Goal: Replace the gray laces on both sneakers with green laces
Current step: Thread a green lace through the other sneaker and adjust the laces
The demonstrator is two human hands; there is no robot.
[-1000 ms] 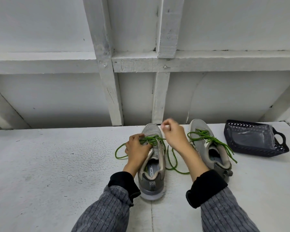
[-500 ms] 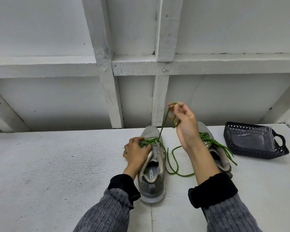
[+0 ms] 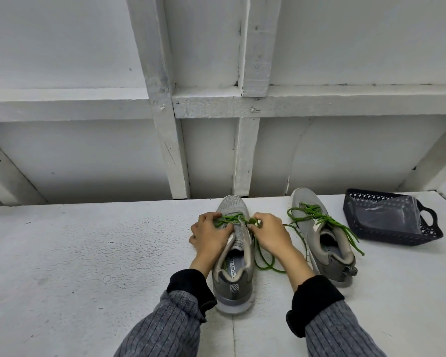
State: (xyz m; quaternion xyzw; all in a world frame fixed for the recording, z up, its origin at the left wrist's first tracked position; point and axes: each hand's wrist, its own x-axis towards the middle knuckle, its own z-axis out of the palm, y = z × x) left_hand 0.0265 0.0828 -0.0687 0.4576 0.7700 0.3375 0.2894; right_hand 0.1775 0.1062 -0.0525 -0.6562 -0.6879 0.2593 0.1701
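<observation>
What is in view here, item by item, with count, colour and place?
Sneakers: 2, gray; left sneaker between the hands, right sneaker beside it.
Laces: green; left lace under the fingers, right lace loose on its sneaker.
Basket: 1, dark, far right, holding a clear bag.
Table: 1, white.
Hands: 2; left hand and right hand hold the left lace.

right hand: down from its raised position half a second ago, now low at near sneaker, fingers pinching green lace
green lace: no longer pulled upward, now slack across the eyelets and beside the shoe
</observation>
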